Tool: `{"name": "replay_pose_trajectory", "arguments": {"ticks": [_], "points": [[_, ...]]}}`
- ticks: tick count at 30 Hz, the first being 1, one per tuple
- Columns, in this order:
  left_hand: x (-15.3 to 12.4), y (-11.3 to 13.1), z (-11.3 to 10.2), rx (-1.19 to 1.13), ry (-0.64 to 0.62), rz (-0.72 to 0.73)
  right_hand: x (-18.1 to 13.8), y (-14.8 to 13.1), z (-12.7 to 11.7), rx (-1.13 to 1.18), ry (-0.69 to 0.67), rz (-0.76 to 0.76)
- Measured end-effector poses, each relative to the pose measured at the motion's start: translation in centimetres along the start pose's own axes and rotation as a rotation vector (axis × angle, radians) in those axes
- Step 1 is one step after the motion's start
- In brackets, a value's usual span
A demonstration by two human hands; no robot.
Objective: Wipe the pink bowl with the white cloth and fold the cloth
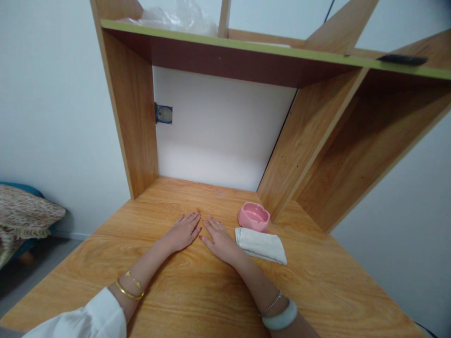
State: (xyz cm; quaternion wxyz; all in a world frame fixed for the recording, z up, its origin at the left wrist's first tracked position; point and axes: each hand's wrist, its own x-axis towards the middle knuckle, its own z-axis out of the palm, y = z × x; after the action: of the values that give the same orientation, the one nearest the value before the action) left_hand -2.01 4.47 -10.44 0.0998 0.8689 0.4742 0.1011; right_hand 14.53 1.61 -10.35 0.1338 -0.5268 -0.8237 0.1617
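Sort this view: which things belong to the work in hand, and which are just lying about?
Probably involved, by nearness:
orange-brown wood-grain desktop, under left hand and right hand
folded white cloth, near right hand
glossy pink angular bowl

Apparently just lying about:
crumpled clear plastic
dark oblong object
patterned fringed cloth, far left

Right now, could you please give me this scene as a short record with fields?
Left hand: palm down on the wooden desk, holding nothing
Right hand: palm down beside it, holding nothing
Folded cloth: white, lying to the right of the right hand
Pink dish: upright, just beyond the cloth
Shelf: overhead, bearing clear plastic on its left part
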Motion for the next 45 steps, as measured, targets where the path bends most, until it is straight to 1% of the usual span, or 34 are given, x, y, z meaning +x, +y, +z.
{"name": "replay_pose_trajectory", "arguments": {"ticks": [21,33,40,45], "points": [[-0.18,0.24,-0.28,0.027,-0.016,-0.007,-0.19,-0.18,-0.31,-0.020,-0.017,-0.001],[0.02,0.19,-0.16,0.036,-0.040,-0.022,-0.16,0.01,0.06,-0.015,0.023,-0.008],[-0.04,0.20,-0.20,0.031,-0.043,-0.028,-0.16,-0.02,-0.04,-0.028,0.003,-0.005],[-0.04,0.21,-0.26,0.047,-0.046,-0.022,-0.15,0.07,0.04,-0.016,0.016,-0.013]]}}
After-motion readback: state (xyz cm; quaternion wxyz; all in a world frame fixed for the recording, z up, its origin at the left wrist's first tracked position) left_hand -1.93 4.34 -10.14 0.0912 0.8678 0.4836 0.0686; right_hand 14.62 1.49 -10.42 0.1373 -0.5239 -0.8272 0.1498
